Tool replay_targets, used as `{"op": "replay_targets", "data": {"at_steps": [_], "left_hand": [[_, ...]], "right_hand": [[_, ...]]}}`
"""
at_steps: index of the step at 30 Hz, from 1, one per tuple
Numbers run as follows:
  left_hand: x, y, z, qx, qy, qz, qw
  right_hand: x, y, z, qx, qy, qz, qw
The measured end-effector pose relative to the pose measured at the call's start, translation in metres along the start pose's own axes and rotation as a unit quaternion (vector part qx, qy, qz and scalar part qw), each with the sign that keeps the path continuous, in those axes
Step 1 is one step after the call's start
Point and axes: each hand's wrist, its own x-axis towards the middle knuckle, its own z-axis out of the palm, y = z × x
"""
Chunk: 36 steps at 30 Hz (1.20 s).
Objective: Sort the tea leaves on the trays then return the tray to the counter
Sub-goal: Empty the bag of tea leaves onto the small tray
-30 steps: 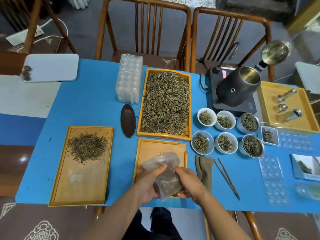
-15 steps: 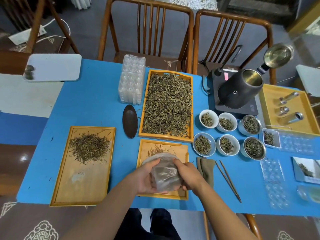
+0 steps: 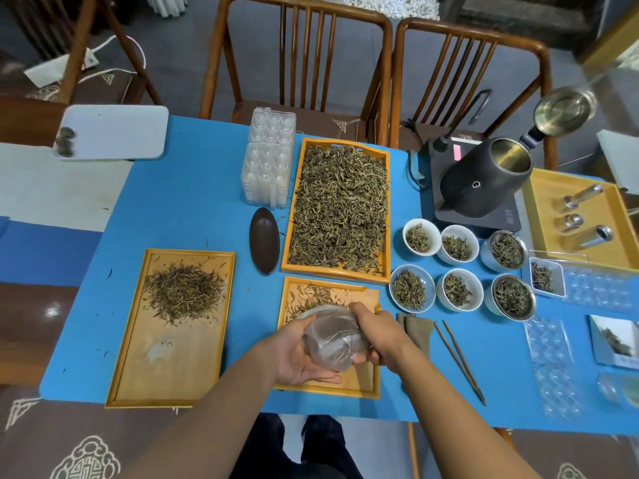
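Early on: both hands' grip, left hand (image 3: pixel 297 354) and right hand (image 3: pixel 377 333), clutches a plastic bag (image 3: pixel 333 340) spilling leaves (image 3: pixel 313 297) at twelve o'clock onto the near tray (image 3: pixel 325 390); sorting and return remain.

Blue table (image 3: pixel 193 216) — three wooden trays (image 3: pixel 138 375), tea bowls (image 3: pixel 421 236), kettle base (image 3: pixel 484 219), tongs (image 3: pixel 461 363).

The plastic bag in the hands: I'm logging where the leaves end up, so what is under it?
Under the plastic bag, held by the left hand and right hand, lies the small wooden tray with loose tea leaves at its far end. The tray's middle is covered.
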Motion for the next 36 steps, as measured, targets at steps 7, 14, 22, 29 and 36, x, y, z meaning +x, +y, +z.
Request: {"op": "replay_targets", "data": {"at_steps": [7, 14, 22, 29, 36], "left_hand": [[-0.014, -0.002, 0.001, 0.051, -0.026, -0.019, 0.998], [-0.014, -0.005, -0.006, 0.037, -0.056, -0.03, 0.997], [-0.02, -0.001, -0.003, 0.084, -0.081, -0.046, 0.992], [-0.037, 0.002, -0.001, 0.111, -0.091, -0.018, 0.989], [-0.045, 0.006, 0.0, 0.139, -0.076, 0.006, 0.987]], "right_hand": [[-0.013, -0.009, -0.003, 0.0, 0.0, -0.004, 1.0], [-0.014, -0.009, -0.012, -0.006, -0.012, 0.009, 1.0], [-0.018, -0.015, -0.023, -0.022, -0.009, 0.001, 1.0], [-0.026, -0.022, -0.019, -0.046, -0.013, -0.014, 0.999], [-0.031, -0.027, -0.012, -0.05, -0.018, -0.012, 0.999]]}}
